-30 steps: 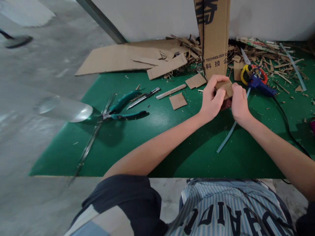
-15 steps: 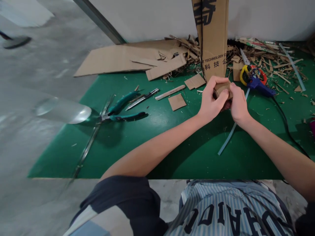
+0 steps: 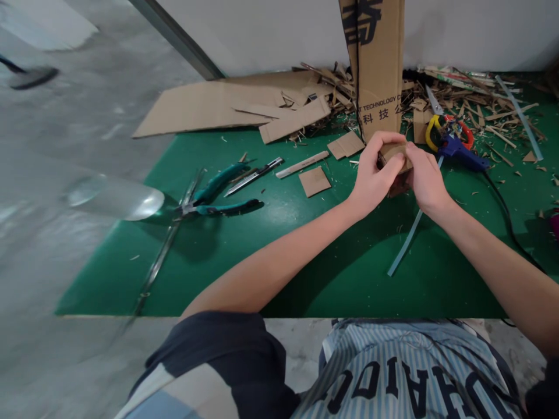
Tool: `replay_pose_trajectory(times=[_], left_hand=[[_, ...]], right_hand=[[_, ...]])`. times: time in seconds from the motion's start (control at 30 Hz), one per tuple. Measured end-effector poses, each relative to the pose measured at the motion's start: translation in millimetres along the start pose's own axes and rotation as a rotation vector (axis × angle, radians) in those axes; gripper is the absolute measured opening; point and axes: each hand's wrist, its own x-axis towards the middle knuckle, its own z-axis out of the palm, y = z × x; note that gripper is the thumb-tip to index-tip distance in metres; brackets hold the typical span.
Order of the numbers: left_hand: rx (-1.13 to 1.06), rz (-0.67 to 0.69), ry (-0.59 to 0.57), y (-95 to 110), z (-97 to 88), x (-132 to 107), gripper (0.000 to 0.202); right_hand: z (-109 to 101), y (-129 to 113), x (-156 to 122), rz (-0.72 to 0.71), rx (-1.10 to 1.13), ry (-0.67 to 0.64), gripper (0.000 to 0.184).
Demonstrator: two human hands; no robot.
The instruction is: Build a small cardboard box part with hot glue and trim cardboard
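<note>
Between my two hands is a small cardboard piece (image 3: pixel 394 152), partly covered by the fingers; its full shape is hidden. My left hand (image 3: pixel 379 171) wraps its far and left sides, the thumb lying on top. My right hand (image 3: pixel 424 174) grips the right side with bent fingers. Close to the right hand lie a blue glue gun (image 3: pixel 463 153) and a pale glue stick (image 3: pixel 406 244). Yellow-and-red-handled scissors (image 3: pixel 434 105) rest just behind the gun. A cardboard square (image 3: pixel 315 181) is flat on the green tabletop (image 3: pixel 305 250), left of my hands.
Teal-handled pliers (image 3: pixel 225 181), a utility knife (image 3: pixel 254 176) and a clear bottle (image 3: pixel 117 196) are to the left. Cardboard sheets (image 3: pixel 192 105) and a pile of scraps (image 3: pixel 471 105) line the back. A tall printed cardboard piece (image 3: pixel 381 64) stands behind my hands. A black cord (image 3: pixel 506 215) runs right.
My right hand has shifted slightly on the cardboard piece, its fingers now higher and more spread along the right side. More of the piece's underside shows. The tools stay put.
</note>
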Motion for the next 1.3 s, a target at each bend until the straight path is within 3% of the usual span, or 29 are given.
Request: replay_pose_trajectory(times=[1.3], left_hand=[[0.043,0.048,-0.001,-0.7,1.6,-2.0,0.021]], right_hand=[[-0.5,-7.2,-1.2,0.080,0.072,-0.125,0.047]])
